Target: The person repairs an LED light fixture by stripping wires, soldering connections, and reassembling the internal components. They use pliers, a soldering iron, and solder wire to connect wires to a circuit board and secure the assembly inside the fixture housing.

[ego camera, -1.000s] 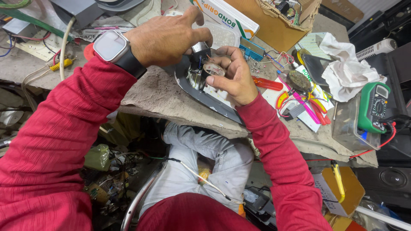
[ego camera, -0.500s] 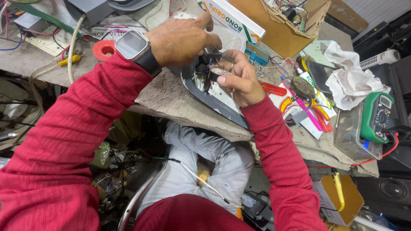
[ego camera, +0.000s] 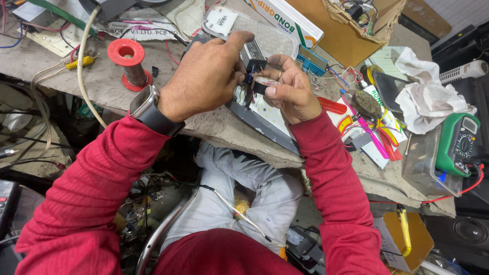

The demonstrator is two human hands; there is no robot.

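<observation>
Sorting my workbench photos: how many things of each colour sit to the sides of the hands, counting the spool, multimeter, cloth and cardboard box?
Red: 1, the red plastic spool
Green: 1, the green handheld multimeter
White: 1, the crumpled white cloth
Brown: 1, the brown cardboard box
Total: 4

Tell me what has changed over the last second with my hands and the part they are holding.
Little changed. The view shifted, bringing a red spool into sight. Both the left hand and right hand still pinch the small wired part over the grey panel.
</observation>
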